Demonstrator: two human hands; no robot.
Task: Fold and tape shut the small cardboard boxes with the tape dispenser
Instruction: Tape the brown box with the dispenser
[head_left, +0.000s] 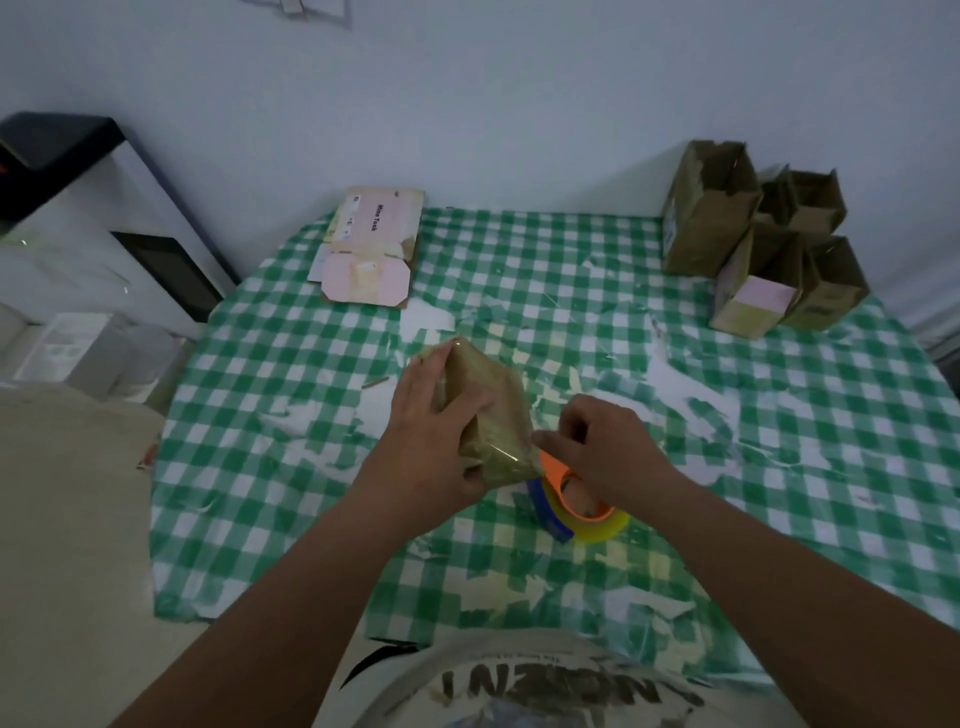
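A small brown cardboard box (488, 410) is held above the middle of the table, tilted, with clear tape shining along its near end. My left hand (436, 431) grips it from the left, fingers wrapped over its top face and thumb under its near end. My right hand (602, 447) holds the tape dispenser (576, 509), an orange and blue frame with a yellowish tape roll, just right of and below the box. Its index finger reaches to the box's near right edge. The hand hides much of the dispenser.
The table wears a green and white checked cloth (779, 467) with torn, worn patches. Several open brown boxes (753, 244) stand piled at the back right. Flattened pink and brown cartons (371, 244) lie at the back left. A dark shelf unit (98, 208) stands left of the table.
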